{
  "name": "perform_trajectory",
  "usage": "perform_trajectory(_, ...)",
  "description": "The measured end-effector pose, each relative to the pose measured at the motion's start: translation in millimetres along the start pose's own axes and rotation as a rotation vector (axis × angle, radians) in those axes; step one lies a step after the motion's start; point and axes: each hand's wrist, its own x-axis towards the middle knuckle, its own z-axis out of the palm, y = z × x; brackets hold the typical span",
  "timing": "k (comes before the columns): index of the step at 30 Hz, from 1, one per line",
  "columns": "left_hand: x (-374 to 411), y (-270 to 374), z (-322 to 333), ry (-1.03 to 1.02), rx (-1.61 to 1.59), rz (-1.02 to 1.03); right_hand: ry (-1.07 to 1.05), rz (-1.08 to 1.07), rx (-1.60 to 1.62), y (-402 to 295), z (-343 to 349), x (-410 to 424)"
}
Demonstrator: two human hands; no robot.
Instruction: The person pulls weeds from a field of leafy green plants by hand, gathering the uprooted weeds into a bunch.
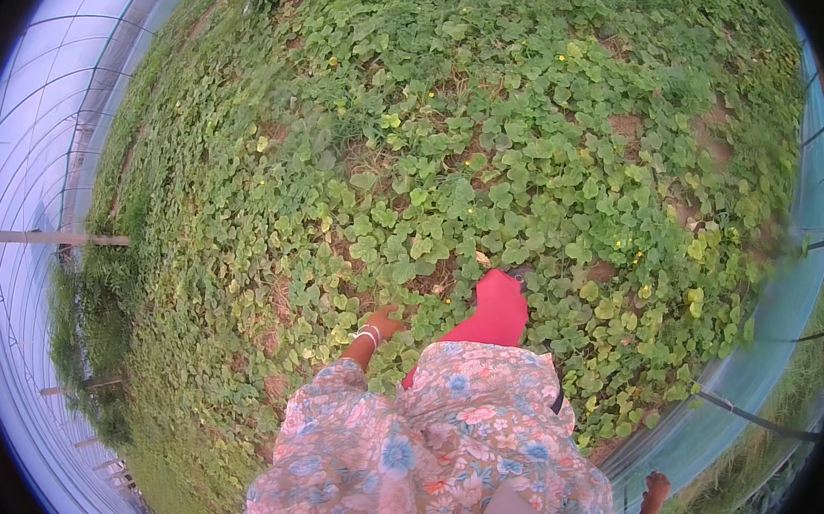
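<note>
My left hand (384, 322), with white bands at the wrist, hangs over the leafy vines (362, 246) left of my leg. Its fingers are apart and I see nothing in it. Out to the right, my right hand (657, 483) is small in view, in front of the plastic side sheet (717, 400); its fingers look curled, and whether it holds anything cannot be told. A leg in red trousers (498, 309) reaches forward, with a dark shoe (520, 274) partly hidden by leaves. A floral garment (443, 431) covers my body.
Low vines with small yellow flowers (561, 57) spread ahead, with patches of bare soil (627, 129) between. On the left, a post (62, 239) and metal hoops stand near a tall bush (96, 321). Dark poles (755, 417) cross the side sheet at right.
</note>
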Motion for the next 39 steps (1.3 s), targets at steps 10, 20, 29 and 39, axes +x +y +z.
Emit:
perform_trajectory(10,18,31,-33,-0.019,-0.329,0.025,-0.175,-0.587,-0.926,150,6,-9)
perform_trajectory(20,-18,44,-32,0.084,-0.542,0.089,-0.298,0.611,-0.177,120,42,-93)
perform_trajectory(29,-96,-128,31,-0.035,-0.603,-0.299,-0.17,0.503,0.06,40,0,-68)
perform_trajectory(39,-133,-174,43,0.039,-0.826,-0.306,-0.31,0.035,0.032,-95,50,-17)
